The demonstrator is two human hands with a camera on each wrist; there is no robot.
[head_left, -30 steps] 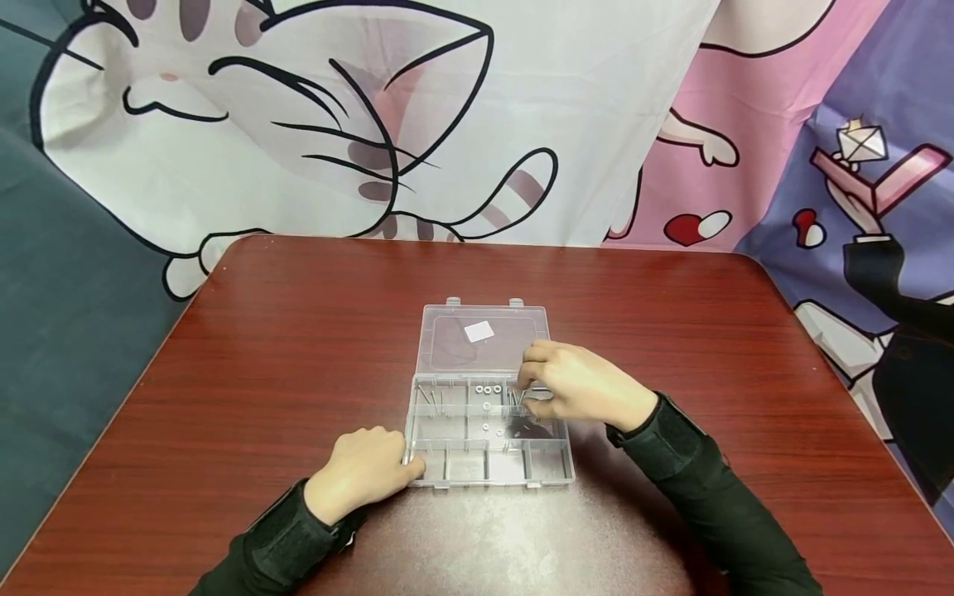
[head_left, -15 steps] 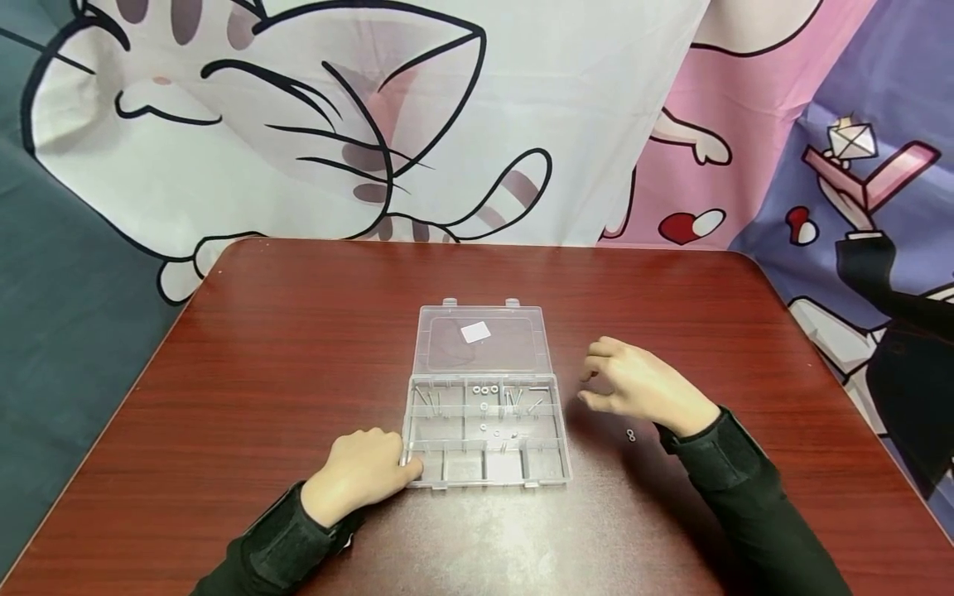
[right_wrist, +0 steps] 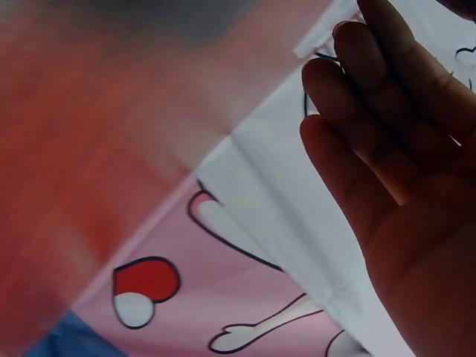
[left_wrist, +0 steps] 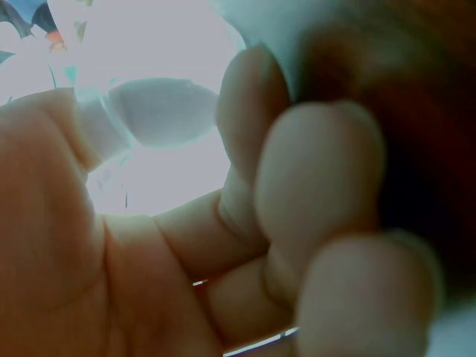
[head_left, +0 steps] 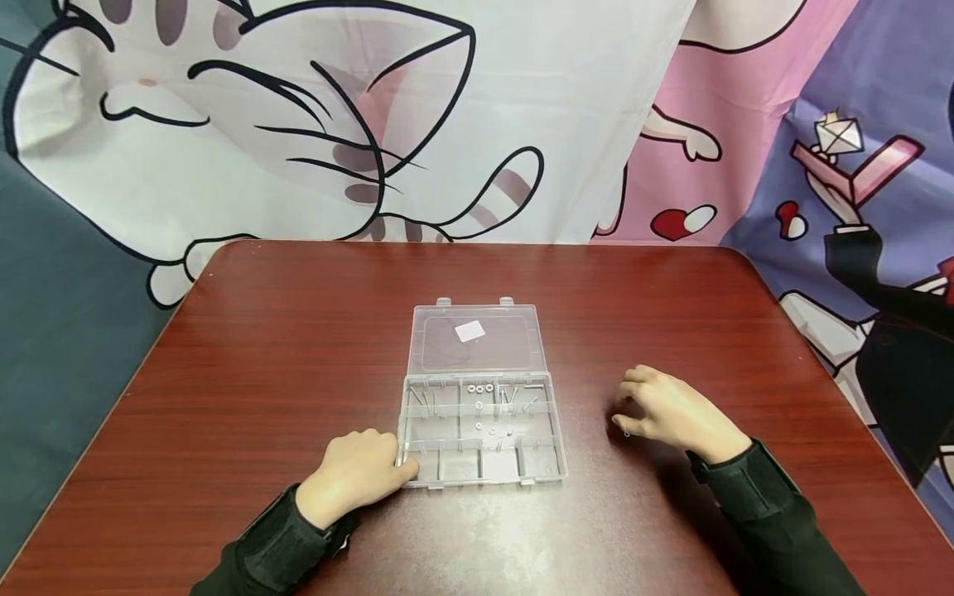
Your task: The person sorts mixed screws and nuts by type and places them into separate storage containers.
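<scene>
A clear plastic compartment box (head_left: 460, 461) lies on the table with its lid (head_left: 503, 348) folded back. My left hand (head_left: 358, 474) grips its front left corner, the thumb on the front edge. In the left wrist view, the left fingers (left_wrist: 320, 178) are curled. Screws (head_left: 421, 401) lie in the back left compartment, more screws (head_left: 508, 397) at the back right, and small nuts (head_left: 480, 388) between them. To the right of the box, my right hand (head_left: 674, 414) hovers low, its thumb close to a tiny metal nut (head_left: 627, 434). The right fingers (right_wrist: 357, 119) are slightly bent in the right wrist view.
The reddish-brown wooden table (head_left: 298, 331) extends around the box. Behind it hangs a cloth (head_left: 581, 108) printed with cartoon figures. A white label (head_left: 469, 331) shows on the lid.
My right hand has left the box and moved right and toward me, over the tiny nuts on the table. My left hand has kept its hold on the box corner.
</scene>
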